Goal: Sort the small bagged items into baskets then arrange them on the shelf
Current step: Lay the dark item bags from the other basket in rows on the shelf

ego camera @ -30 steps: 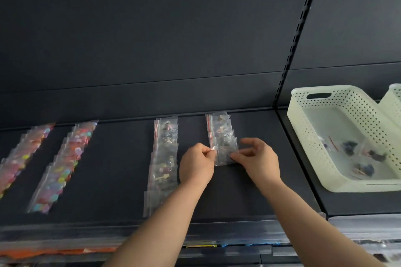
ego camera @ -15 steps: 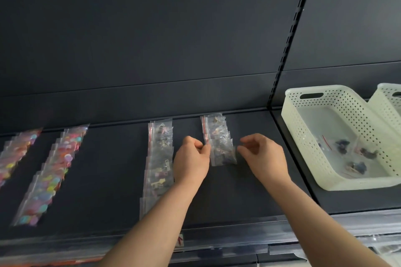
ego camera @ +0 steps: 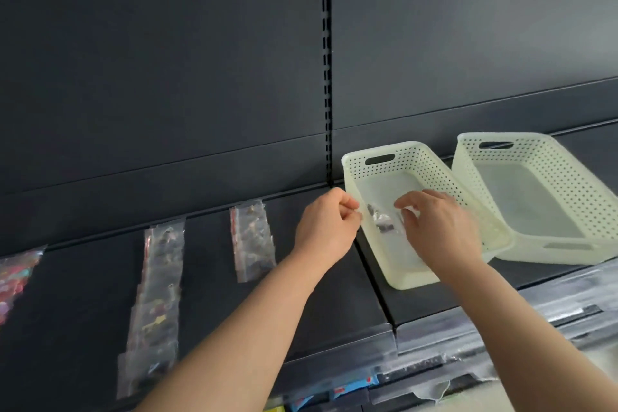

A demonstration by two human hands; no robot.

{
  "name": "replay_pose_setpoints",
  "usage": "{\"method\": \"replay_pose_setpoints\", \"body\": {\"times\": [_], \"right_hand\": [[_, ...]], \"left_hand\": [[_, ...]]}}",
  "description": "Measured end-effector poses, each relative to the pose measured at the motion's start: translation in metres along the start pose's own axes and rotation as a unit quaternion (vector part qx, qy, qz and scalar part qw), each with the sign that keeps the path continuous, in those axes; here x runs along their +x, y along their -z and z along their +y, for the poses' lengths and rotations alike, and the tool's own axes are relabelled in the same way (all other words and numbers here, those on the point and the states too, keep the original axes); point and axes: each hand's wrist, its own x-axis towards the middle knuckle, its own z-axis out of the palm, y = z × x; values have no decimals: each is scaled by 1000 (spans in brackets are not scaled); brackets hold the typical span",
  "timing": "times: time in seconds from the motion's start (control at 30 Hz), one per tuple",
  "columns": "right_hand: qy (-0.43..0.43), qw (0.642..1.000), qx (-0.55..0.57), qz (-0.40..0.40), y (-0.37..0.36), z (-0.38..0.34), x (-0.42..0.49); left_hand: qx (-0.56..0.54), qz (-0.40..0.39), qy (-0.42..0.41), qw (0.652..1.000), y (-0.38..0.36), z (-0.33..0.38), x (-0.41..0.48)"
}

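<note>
pale yellow perforated plastic forms the near basket, which sits on the dark shelf just right of the slotted upright. a second basket of the same kind stands to its right, its near corner overlapping the first one's right rim.

inside the near basket, toward the far end, lies a small clear bag with dark bits in it; how many bags are there is too blurred to tell. the right hand reaches into the basket with its fingers bent downward at the bag's right edge. the thumb is hidden, so a real grip cannot be told. the left hand hangs at the basket's left rim, fingers curled in and thumb against the forefinger; whether anything is pinched there cannot be told.

to the left on the shelf, a short row of bags lies overlapped, running from the back panel toward the front. further left is a longer row of bags reaching near the shelf's front edge. at the far left edge, colourful bags are partly in view.
</note>
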Motion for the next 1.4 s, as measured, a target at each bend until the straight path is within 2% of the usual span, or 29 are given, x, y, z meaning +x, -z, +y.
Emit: {"method": "replay_pose_setpoints", "body": {"times": [0.13, 0.2, 0.27, 0.33, 0.43, 0.53, 0.7, 0.87, 0.97, 1.1, 1.2, 1.3, 1.4], "right_hand": [[-18, 998, -52, -12, 15, 39, 13], [-24, 998, -66, -5, 19, 52, 17], [-27, 997, -66, -7, 18, 61, 17], [-21, 998, -53, -14, 13, 66, 13], [-8, 999, -30, -11, 8, 70, 12], [-2, 1000, -21, -13, 6, 73, 12], [4, 999, -37, -14, 4, 75, 12], [5, 999, -39, -15, 4, 75, 11], [10, 999, -42, -18, 1, 75, 12], [9, 998, -52, -22, -1, 75, 13], [12, 998, -50, -24, 0, 74, 12], [10, 998, -50, -26, 1, 74, 13], [6, 998, -59, -37, 3, 71, 13]], "left_hand": [[55, -5, -32, 998, -18, 25, 16], [139, 4, -73, 988, -25, 35, 24], [265, 1, -141, 954, -34, 44, 32], [395, -40, -183, 899, -46, 53, 38], [518, -121, -159, 832, -65, 63, 45], [552, -166, -121, 808, -75, 65, 55], [549, -164, -85, 815, -83, 57, 67], [531, -140, -96, 830, -86, 46, 71], [538, -166, -77, 823, -86, 45, 71], [525, -197, -92, 823, -82, 47, 71], [475, -146, -101, 862, -79, 43, 72], [342, -71, -88, 933, -71, 42, 68], [221, -33, -78, 972, -58, 42, 60]]}}
